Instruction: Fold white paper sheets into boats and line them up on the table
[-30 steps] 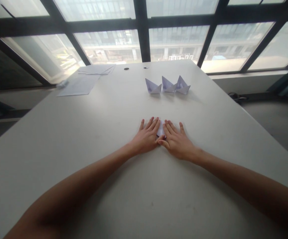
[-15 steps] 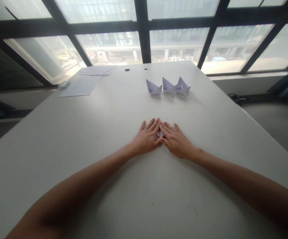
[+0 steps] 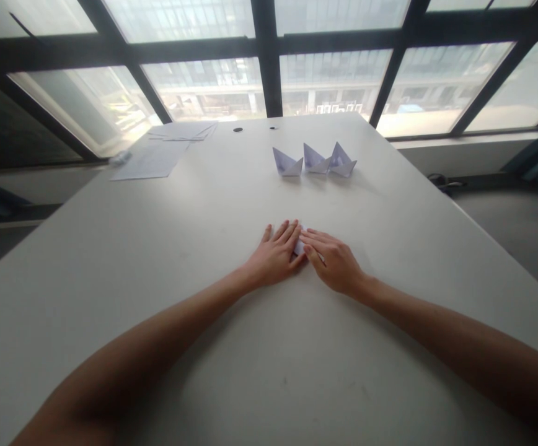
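Note:
A small folded paper (image 3: 299, 247) lies on the white table, mostly covered by my two hands. My left hand (image 3: 276, 254) rests flat on its left part, fingers stretched out and pointing away from me. From the right, my right hand (image 3: 331, 257) reaches over the paper's right part, its fingers extended close together and its thumb near the left hand's thumb. Most of the paper's outline is hidden beneath the hands. Beyond them stand three folded paper boats: a left one (image 3: 288, 163), a middle one (image 3: 316, 160) and a right one (image 3: 342, 161).
Several flat paper sheets (image 3: 148, 160) lie at the far left of the white table (image 3: 204, 371). Beside them sits a crumpled, whitish, blurry item (image 3: 120, 158). Large windows with dark frames (image 3: 271, 74) rise behind the table's far edge.
My right hand has shifted left over the folded paper and turned a little, its fingers drawing closer together. The left hand stays pressed in place.

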The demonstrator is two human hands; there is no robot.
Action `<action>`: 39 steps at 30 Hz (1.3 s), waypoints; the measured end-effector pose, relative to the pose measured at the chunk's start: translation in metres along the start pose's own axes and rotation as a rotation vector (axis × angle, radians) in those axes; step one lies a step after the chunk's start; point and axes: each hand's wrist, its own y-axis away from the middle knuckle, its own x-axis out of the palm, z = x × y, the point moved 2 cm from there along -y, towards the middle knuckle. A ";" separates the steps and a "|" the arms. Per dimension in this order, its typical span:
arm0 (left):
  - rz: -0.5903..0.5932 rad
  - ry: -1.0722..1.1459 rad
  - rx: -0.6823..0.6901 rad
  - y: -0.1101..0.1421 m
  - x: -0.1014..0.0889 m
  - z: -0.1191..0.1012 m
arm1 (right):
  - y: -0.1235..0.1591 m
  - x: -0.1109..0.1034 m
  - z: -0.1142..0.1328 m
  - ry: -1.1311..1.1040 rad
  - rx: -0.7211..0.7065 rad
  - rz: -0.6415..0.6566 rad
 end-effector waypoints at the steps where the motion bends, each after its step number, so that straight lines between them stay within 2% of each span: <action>1: 0.004 -0.008 0.000 0.000 0.000 0.000 | 0.000 0.002 -0.001 0.035 -0.003 0.044; 4: 0.018 -0.034 -0.001 0.000 0.001 0.000 | 0.000 0.005 -0.001 0.134 0.019 0.138; 11: 0.021 -0.077 0.006 0.000 0.004 0.003 | 0.003 0.003 0.005 0.268 0.055 0.218; 17: 0.014 -0.095 0.024 -0.001 0.007 0.005 | 0.006 0.010 0.003 0.295 0.072 0.259; 23: 0.032 -0.107 0.032 -0.001 0.005 0.004 | 0.006 0.013 -0.003 0.293 0.144 0.218; 30: 0.023 -0.080 -0.004 -0.001 0.003 0.001 | 0.001 0.003 -0.006 0.267 0.098 0.100; 36: 0.019 -0.083 -0.005 -0.001 0.002 -0.001 | 0.001 0.011 -0.017 0.321 0.159 0.223; 39: 0.032 -0.086 -0.002 -0.001 0.000 -0.002 | 0.001 0.012 -0.018 0.343 0.178 0.228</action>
